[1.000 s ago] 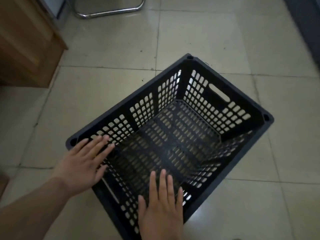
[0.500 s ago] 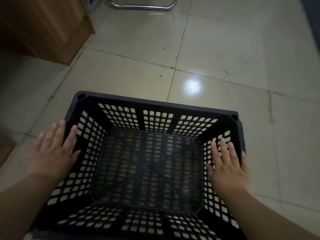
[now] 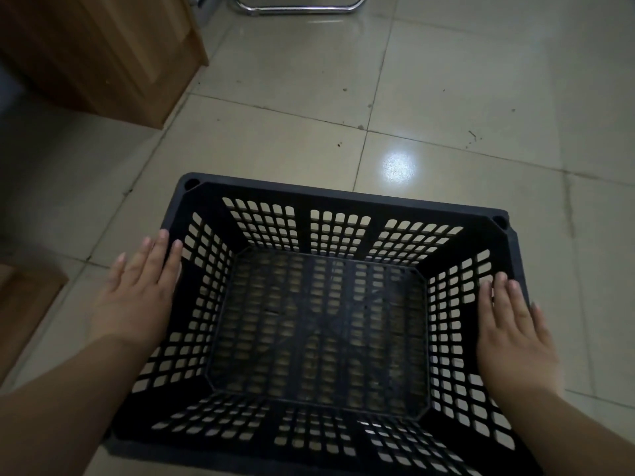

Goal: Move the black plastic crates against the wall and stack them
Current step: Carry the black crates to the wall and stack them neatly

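Crate-wrangling time: black perforated plastic crate (image 3: pixel 319 324) sits upright and empty on the pale glossy floor tiles (image 3: pixel 446 97), right below us.

We've got our left hand (image 3: pixel 135 297) flat on its 9 o'clock rim and our right hand (image 3: pixel 512 334) on the 3 o'clock rim, fingers straight, nothing gripped; probably bracing both short sides to steer it evenly. No wall visible, just a wooden cabinet (image 3: pixel 103 53) at 11 o'clock.

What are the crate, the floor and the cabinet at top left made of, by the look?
Black crate: moulded plastic, matte, going by the uniform perforated walls and moulded corner holes. Floor: glazed ceramic-looking tiles, glossy, with grout lines and a mirrored light spot. Cabinet: wood or wood-look laminate, satin, with visible grain; which one cannot be told. Chair base: chromed metal tube, judging by its bright reflections.
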